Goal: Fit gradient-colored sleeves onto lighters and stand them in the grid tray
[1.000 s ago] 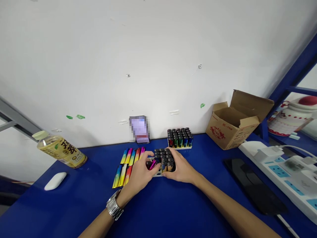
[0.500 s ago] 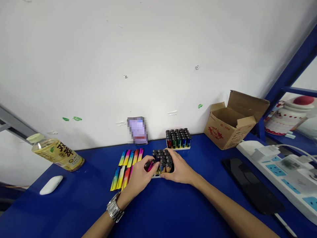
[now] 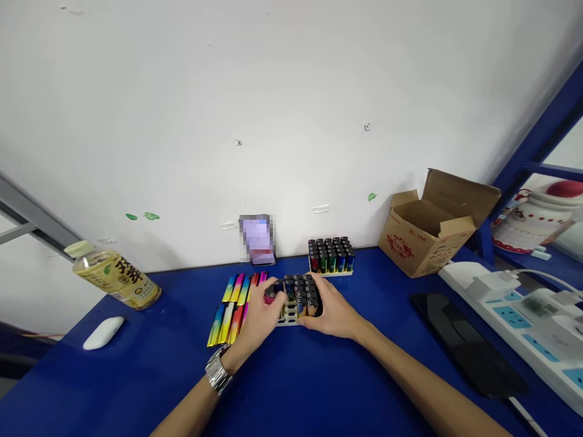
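Note:
A white tray partly filled with upright black-capped lighters sits mid-table. My left hand, with a metal watch at the wrist, pinches a pink lighter at the tray's left side, above its empty slots. My right hand grips the tray's right side, fingers curled round the lighters. Two rows of loose colourful lighters lie flat just left of my left hand.
A second full tray of lighters stands by the wall, beside a propped phone. An open cardboard box is at the right, with a black pad and power strip. A tea bottle and white mouse lie left.
My left hand has lifted the pink lighter slightly up and left over the tray's empty slots. The right hand stays on the tray.

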The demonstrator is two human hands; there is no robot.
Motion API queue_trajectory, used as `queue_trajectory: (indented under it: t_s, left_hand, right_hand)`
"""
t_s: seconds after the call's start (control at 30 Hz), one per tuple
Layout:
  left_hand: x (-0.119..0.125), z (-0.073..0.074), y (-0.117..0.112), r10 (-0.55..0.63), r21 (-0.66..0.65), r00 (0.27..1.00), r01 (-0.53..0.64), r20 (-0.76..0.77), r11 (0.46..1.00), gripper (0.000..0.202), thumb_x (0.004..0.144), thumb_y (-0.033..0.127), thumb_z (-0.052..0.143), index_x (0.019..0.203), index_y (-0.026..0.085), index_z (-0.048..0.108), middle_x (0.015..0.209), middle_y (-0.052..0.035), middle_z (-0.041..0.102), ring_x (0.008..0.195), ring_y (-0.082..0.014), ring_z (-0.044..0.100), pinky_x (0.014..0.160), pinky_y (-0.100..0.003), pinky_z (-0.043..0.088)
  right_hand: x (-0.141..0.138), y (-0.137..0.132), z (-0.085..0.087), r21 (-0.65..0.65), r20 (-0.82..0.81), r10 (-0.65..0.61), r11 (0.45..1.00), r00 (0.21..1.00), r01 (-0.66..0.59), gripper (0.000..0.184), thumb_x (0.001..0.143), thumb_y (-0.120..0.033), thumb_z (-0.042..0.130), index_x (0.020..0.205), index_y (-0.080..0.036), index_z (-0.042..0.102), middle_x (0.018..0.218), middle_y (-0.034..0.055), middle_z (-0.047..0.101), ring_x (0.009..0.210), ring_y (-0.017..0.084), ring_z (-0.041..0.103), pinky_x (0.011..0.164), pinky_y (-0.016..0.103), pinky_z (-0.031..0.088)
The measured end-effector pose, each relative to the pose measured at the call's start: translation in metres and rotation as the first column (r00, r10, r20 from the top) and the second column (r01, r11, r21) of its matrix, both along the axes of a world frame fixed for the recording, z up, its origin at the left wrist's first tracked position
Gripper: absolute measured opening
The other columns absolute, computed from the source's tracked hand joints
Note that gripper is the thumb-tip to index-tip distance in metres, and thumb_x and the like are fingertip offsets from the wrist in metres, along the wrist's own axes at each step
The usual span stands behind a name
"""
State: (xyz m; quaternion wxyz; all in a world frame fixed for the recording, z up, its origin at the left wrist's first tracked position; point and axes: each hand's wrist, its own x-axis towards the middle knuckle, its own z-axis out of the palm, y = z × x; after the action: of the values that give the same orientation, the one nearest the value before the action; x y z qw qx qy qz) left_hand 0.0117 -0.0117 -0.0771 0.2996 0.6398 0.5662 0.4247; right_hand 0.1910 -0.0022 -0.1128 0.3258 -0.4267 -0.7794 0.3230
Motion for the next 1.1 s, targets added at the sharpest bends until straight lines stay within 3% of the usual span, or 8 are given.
queue_trajectory:
  t_s: [0.13,0.23,0.33,0.53,0.7,0.83,0.97,1.1]
  left_hand:
    - [-0.007,0.003,0.005,0.038,-0.065,0.983,-0.027,0.177,0.998,0.006,0.072,0.023,0.051,0.069,0.018,0.053,0.066,0.0044,0.052,0.064,-0.0115,0.049,0.059,-0.021,0.040]
    - [-0.012,0.010,0.008,-0.057,-0.118,0.997,0.063,0.056,0.991,0.007,0.072,0.025,0.052,0.069,0.018,0.054,0.069,0.0034,0.053,0.066,-0.0130,0.052,0.062,-0.023,0.043]
    - [-0.013,0.016,0.010,-0.130,-0.059,0.987,0.125,-0.097,0.990,0.007,0.072,0.023,0.053,0.072,0.018,0.058,0.097,-0.0032,0.058,0.086,-0.0169,0.057,0.078,-0.028,0.046]
    - [-0.008,0.013,0.008,-0.484,-0.045,0.842,0.488,-0.237,0.872,0.016,0.082,0.028,0.056,0.091,0.020,0.067,0.130,-0.0094,0.052,0.116,-0.0238,0.053,0.100,-0.037,0.041]
    - [0.001,0.002,0.005,-0.419,0.097,0.848,0.471,-0.326,0.877,0.019,0.086,0.028,0.050,0.097,0.019,0.063,0.119,-0.0109,0.054,0.107,-0.0208,0.057,0.093,-0.034,0.046]
    - [0.006,0.009,0.006,-0.235,0.204,0.956,0.270,-0.177,0.941,0.018,0.086,0.032,0.049,0.088,0.018,0.060,0.103,-0.0087,0.060,0.096,-0.0186,0.058,0.085,-0.030,0.047]
    - [-0.006,0.021,0.018,-0.066,-0.064,0.997,0.064,-0.032,0.996,0.022,0.082,0.039,0.052,0.074,0.018,0.051,0.058,0.0034,0.049,0.053,-0.0113,0.049,0.051,-0.023,0.041]
    - [-0.023,0.026,0.032,-0.067,-0.452,0.998,0.058,-0.004,0.890,0.029,0.074,0.034,0.058,0.062,0.023,0.034,0.041,0.0124,0.024,0.034,-0.0061,0.026,0.037,-0.020,0.024]
  right_hand:
    - [0.000,0.000,0.002,-0.022,-0.001,0.005,1.000,1.000,-0.005,0.078,0.064,-0.033,0.075,0.131,-0.021,0.036,0.124,0.0116,0.051,0.115,0.029,0.047,0.095,0.043,0.038]
    - [0.001,0.000,0.001,-0.032,-0.025,-0.004,0.999,1.000,0.003,0.079,0.063,-0.033,0.076,0.130,-0.021,0.037,0.123,0.0113,0.051,0.114,0.030,0.048,0.094,0.043,0.038]
    - [0.002,0.001,0.002,-0.062,-0.103,-0.010,0.998,0.995,0.003,0.075,0.058,-0.031,0.079,0.122,-0.022,0.043,0.114,0.0077,0.055,0.104,0.027,0.052,0.085,0.038,0.042]
    - [0.005,0.002,0.008,-0.169,-0.255,-0.111,0.983,0.961,0.069,0.054,0.049,-0.019,0.078,0.095,-0.021,0.050,0.080,-0.0052,0.055,0.070,0.015,0.051,0.060,0.024,0.039]
    - [0.006,0.002,0.009,-0.217,-0.334,-0.154,0.973,0.930,0.083,0.048,0.045,-0.010,0.069,0.088,-0.020,0.051,0.066,-0.0103,0.050,0.055,0.009,0.043,0.048,0.019,0.032]
    - [0.007,0.001,0.011,-0.246,-0.388,-0.184,0.965,0.903,0.091,0.044,0.044,-0.007,0.059,0.086,-0.020,0.051,0.058,-0.0116,0.050,0.048,0.008,0.040,0.041,0.018,0.029]
    - [0.008,0.000,0.012,-0.286,-0.437,-0.233,0.952,0.869,0.111,0.044,0.041,-0.007,0.052,0.084,-0.019,0.052,0.053,-0.0113,0.051,0.045,0.009,0.040,0.038,0.019,0.030]
    - [0.009,0.002,0.009,-0.264,-0.506,-0.301,0.946,0.808,0.187,0.042,0.039,-0.009,0.048,0.079,-0.017,0.056,0.053,-0.0085,0.049,0.047,0.009,0.037,0.037,0.019,0.027]
